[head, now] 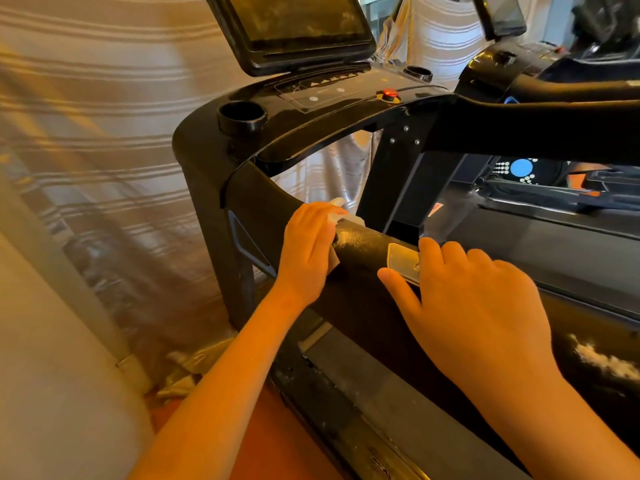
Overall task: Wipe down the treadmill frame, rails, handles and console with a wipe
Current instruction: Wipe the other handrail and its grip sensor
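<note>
A black treadmill fills the view. My left hand [310, 251] presses a white wipe [341, 211] around the left handrail [363, 244], just below the console arm. A dusty pale patch shows on the rail beside the wipe. My right hand [474, 303] rests flat on the same rail, fingers spread, next to the silver pulse sensor plate [403, 259]. The console [311, 123] with cup holder [241, 116], red stop button [389, 95] and dusty screen [294, 22] sits above.
A striped curtain [86, 133] hangs close on the left. The treadmill's dusty side rail [363, 410] runs below my arms. A second machine [571, 81] stands to the right. White dust marks [602, 362] lie on the handrail's near end.
</note>
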Motion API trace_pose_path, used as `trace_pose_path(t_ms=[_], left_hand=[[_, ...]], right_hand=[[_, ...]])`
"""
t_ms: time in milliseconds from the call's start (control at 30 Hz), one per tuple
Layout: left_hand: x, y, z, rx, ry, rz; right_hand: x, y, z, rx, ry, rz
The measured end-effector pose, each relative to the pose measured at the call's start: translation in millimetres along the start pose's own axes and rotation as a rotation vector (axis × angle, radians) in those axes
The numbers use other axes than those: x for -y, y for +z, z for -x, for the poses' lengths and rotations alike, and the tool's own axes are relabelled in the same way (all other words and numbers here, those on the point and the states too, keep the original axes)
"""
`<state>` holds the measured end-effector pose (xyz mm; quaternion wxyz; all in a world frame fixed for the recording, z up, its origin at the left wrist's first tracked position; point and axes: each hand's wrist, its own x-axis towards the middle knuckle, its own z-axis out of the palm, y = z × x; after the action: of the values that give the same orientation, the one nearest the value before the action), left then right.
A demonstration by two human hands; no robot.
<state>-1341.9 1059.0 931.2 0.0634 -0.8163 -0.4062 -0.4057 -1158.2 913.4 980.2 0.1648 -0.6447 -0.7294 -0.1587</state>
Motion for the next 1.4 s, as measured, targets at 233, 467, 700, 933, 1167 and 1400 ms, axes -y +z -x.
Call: trace_pose_path(t_ms=[233, 467, 700, 933, 1167, 1400], left_hand=[[64.4, -20.1, -40.5, 0.159, 0.121, -0.357], [50.7, -1.9, -3.8, -0.146, -0.13, 0.066], [-55.7, 51.0, 66.2, -0.405, -0.472, 0.603], [-54.9, 31.1, 77.8, -0.369, -0.363, 0.231], [-35.5, 16.8, 47.9, -0.231, -0.064, 0.314], [-18.5, -5.6, 5.1, -0.096, 0.059, 0.189]], right_hand=[[1.8, -1.2, 1.4, -0.004, 0.016, -0.011], [7.4, 6.6, 0.5, 0.043, 0.148, 0.072], [8.8, 11.4, 0.0, -0.044, 0.117, 0.083], [5.9, 9.7, 1.7, -0.069, 0.103, 0.078], [3.0, 8.1, 1.9, -0.156, -0.007, -0.025], [8.0, 8.2, -0.5, -0.062, 0.126, 0.021]])
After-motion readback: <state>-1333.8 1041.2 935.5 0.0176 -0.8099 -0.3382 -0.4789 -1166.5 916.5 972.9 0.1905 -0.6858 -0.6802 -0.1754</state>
